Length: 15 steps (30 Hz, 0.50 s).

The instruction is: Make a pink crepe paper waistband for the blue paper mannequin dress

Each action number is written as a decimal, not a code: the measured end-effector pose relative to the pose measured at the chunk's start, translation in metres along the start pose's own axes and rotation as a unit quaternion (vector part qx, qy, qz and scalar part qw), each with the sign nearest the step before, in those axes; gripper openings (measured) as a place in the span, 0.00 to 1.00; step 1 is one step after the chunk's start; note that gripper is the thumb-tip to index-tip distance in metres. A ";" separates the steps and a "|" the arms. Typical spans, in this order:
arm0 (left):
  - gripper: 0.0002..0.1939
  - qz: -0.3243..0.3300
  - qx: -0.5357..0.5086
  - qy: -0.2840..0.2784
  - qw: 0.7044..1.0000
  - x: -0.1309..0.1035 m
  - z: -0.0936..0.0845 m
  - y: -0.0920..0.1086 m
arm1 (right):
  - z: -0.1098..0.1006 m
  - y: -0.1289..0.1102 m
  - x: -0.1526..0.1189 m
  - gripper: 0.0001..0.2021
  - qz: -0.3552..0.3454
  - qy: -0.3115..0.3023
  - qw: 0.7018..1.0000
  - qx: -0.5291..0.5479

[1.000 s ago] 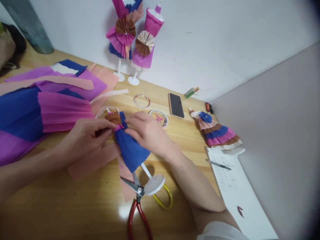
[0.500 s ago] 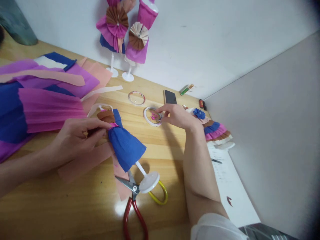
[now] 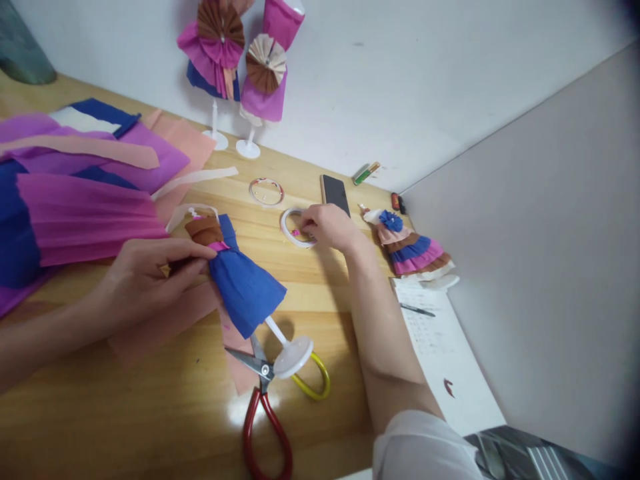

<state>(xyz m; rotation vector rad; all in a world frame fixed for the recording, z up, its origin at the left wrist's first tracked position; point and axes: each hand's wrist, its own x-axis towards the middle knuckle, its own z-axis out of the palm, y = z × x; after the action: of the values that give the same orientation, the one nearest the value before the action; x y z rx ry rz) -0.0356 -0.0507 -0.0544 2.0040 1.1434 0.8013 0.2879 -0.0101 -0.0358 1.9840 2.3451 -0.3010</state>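
My left hand (image 3: 160, 273) pinches the pink waist of a small dress form (image 3: 247, 287) with a blue paper skirt and brown top, tilted over the table on its white stand. Over a white tape ring (image 3: 286, 230), my right hand (image 3: 327, 228) reaches down with its fingers drawn together; their tips are hidden, and small pink bits (image 3: 295, 233) show inside the ring. Red-handled scissors (image 3: 265, 371) lie open by the form's round base, with a yellow handle (image 3: 324, 387) beside them. A peach paper strip (image 3: 236, 367) lies partly under the scissors.
Crepe paper sheets (image 3: 95, 220) spread over the left side. Two dressed forms (image 3: 219, 50) stand against the wall. A beaded ring (image 3: 267, 192), a phone (image 3: 336, 193) and a green tube (image 3: 367, 174) lie at the back. Rightward are a layered-dress form (image 3: 413, 250), written paper (image 3: 450, 360) and a pen (image 3: 417, 310).
My right hand has moved left and lower into the tape ring, its fingers closer together. My left hand keeps its hold on the dress form. The whole view has shifted slightly.
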 end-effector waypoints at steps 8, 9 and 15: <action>0.12 -0.002 -0.026 -0.001 1.000 0.001 0.002 -0.002 | -0.004 0.013 -0.011 0.07 0.047 0.032 0.998 0.033; 0.13 -0.007 -0.027 -0.003 1.000 0.001 0.002 -0.003 | -0.003 0.012 -0.010 0.07 0.052 0.013 0.998 0.025; 0.14 -0.049 -0.047 -0.002 0.998 0.004 0.002 -0.001 | 0.002 0.001 -0.003 0.08 0.071 -0.018 0.997 0.015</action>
<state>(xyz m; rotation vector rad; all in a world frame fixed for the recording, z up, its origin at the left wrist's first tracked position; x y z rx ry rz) -0.0326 -0.0472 -0.0562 1.8574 1.1711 0.7870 0.2889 -0.0132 -0.0374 2.1249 2.1777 -0.3623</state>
